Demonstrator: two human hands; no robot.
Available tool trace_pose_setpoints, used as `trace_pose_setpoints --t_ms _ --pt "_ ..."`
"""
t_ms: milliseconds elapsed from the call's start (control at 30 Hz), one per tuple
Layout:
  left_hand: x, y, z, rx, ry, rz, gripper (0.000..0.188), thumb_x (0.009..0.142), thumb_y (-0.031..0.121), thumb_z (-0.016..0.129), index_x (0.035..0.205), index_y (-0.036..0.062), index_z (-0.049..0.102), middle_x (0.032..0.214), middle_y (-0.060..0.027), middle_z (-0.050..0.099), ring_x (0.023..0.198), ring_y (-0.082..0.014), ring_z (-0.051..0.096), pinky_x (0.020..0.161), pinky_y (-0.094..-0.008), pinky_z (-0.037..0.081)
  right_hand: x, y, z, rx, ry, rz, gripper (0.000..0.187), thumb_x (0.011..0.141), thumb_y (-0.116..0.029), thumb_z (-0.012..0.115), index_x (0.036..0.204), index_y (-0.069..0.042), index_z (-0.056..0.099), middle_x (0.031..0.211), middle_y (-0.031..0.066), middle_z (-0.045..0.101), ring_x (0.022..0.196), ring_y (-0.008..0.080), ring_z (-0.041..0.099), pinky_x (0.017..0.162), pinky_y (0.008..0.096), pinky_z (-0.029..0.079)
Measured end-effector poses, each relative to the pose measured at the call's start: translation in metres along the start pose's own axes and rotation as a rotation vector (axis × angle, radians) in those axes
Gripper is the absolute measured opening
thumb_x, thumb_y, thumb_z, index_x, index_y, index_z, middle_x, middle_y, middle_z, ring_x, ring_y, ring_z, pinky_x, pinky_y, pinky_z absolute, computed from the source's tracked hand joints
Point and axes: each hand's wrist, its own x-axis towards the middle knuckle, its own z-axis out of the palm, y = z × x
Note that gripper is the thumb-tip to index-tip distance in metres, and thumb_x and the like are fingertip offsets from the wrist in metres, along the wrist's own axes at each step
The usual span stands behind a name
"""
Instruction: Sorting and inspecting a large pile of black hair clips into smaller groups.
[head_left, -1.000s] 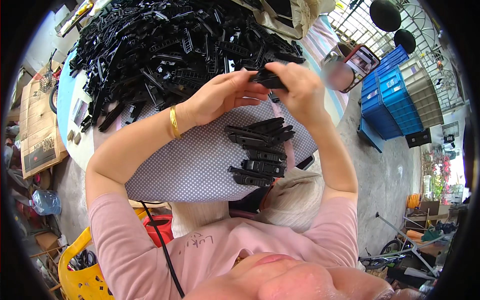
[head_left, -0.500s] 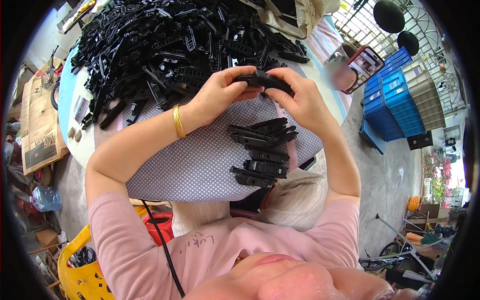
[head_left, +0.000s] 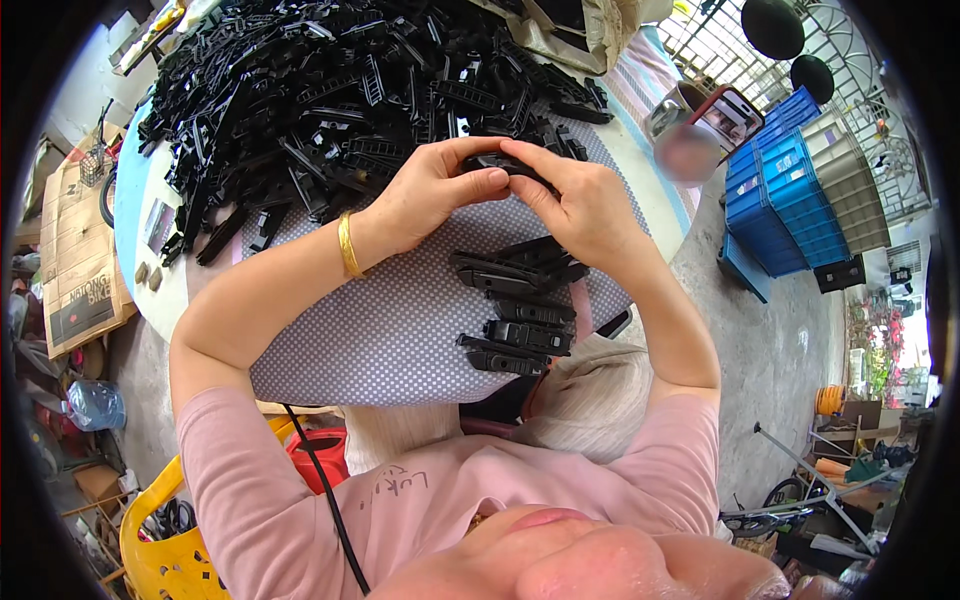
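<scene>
Above the near side of the pile, my left hand and my right hand meet at the fingertips around a black plastic part. Both hands are closed on it, and the fingers cover most of its shape. A large heap of black plastic parts, some ladder-like, spreads over the far side of the table. Below my right hand, several long black plastic pieces lie stacked in a short row on the dotted cloth.
A brown bag lies at the table's far right, near a phone. Blue crates stand on the floor to the right. At left are flattened cardboard and a yellow chair; a red container sits below the table edge.
My hands have drawn closer together, and the fingers now hide more of the black part. My right hand has shifted slightly left and turned over the part.
</scene>
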Motion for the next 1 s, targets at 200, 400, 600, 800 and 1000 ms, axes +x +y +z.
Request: trace_pose_setpoints --t_ms 200,400,600,800,1000 --pt "-0.004 0.002 0.003 0.274 -0.02 0.114 0.042 0.086 0.008 0.058 0.125 -0.0017 0.047 0.116 -0.0109 0.057 0.098 -0.0138 0.057 0.089 -0.0269 0.047 0.002 0.011 -0.02 -0.062 -0.036 -0.044 0.051 0.072 -0.03 0.071 0.111 0.0 0.057 0.099 0.0154 0.061 0.088 0.0291 0.058 0.077 0.0334 0.047" --pt "-0.007 0.005 0.009 0.775 0.026 0.237 0.036 0.081 0.002 0.061 0.116 -0.0009 0.053 0.095 -0.0124 0.065 0.086 -0.0121 0.061 0.076 -0.0252 0.049 -0.003 0.009 -0.019 -0.016 -0.104 -0.053 0.047 0.066 -0.026 0.075 0.101 0.001 0.058 0.094 0.0154 0.061 0.085 0.0297 0.057 0.075 0.0348 0.046" --pt "-0.009 0.008 0.009 0.769 0.012 0.274 0.035 0.08 0.001 0.063 0.114 -0.0013 0.054 0.094 -0.0115 0.065 0.083 -0.0122 0.062 0.073 -0.0249 0.05 -0.007 0.003 -0.016 -0.063 0.002 -0.066 0.034 0.066 -0.023 0.075 0.088 0.0 0.062 0.082 0.0119 0.062 0.076 0.0284 0.058 0.07 0.0348 0.045" --pt "-0.007 0.005 0.011 0.547 -0.001 -0.004 0.032 0.08 0.007 0.065 0.109 -0.0011 0.057 0.096 -0.0092 0.062 0.085 -0.0119 0.06 0.075 -0.0245 0.049 -0.008 0.015 -0.02 -0.009 -0.1 0.014 0.03 0.071 -0.017 0.072 0.094 0.0 0.063 0.084 0.0092 0.064 0.078 0.022 0.061 0.069 0.0299 0.047" --pt "-0.006 -0.006 0.015 0.878 -0.066 0.309 0.03 0.077 0.02 0.066 0.098 0.0 0.063 0.095 -0.0136 0.057 0.09 -0.0273 0.057 0.08 -0.0332 0.047 0.049 0.07 -0.022 0.155 0.051 0.113 0.027 0.086 -0.016 0.055 0.107 0.001 0.059 0.094 0.0131 0.064 0.086 0.0182 0.062 0.076 0.0278 0.048"
